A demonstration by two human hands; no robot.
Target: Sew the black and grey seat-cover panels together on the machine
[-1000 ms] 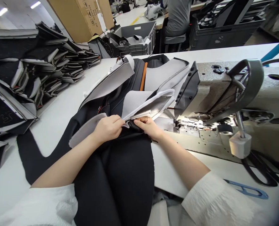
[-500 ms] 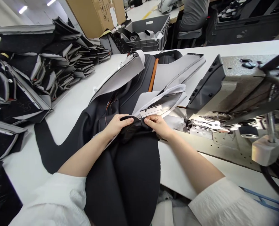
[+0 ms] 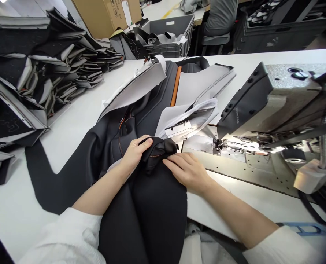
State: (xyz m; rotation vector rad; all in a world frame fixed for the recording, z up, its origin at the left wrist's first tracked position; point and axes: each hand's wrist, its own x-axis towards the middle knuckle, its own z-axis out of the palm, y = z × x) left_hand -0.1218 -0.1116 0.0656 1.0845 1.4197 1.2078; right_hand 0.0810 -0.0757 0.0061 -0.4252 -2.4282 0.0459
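A black seat cover (image 3: 160, 194) with grey-backed panels, orange stitching and an orange stripe lies across the table and hangs over its front edge. My left hand (image 3: 135, 152) is closed on a bunched fold of it, thumb on top. Below the right end of that fold, my right hand (image 3: 189, 170) rests on the black material with its fingers stretched out; its thumb cannot be made out. A white strip with holes (image 3: 178, 129) sits on the pale flap just beyond my hands. The sewing machine (image 3: 242, 106) stands to the right, its lit needle area apart from the cover's black fold.
Stacked black and grey cover pieces (image 3: 61, 69) fill the left side. Behind are a cardboard box (image 3: 102, 16), a grey crate (image 3: 176, 35) holding pieces, and a seated person (image 3: 220, 16). A blue frame-like tool (image 3: 306, 229) lies at lower right.
My right hand has let go of the bunched fold and come down and slightly right onto the material below. My left hand keeps its hold. The view has shifted slightly.
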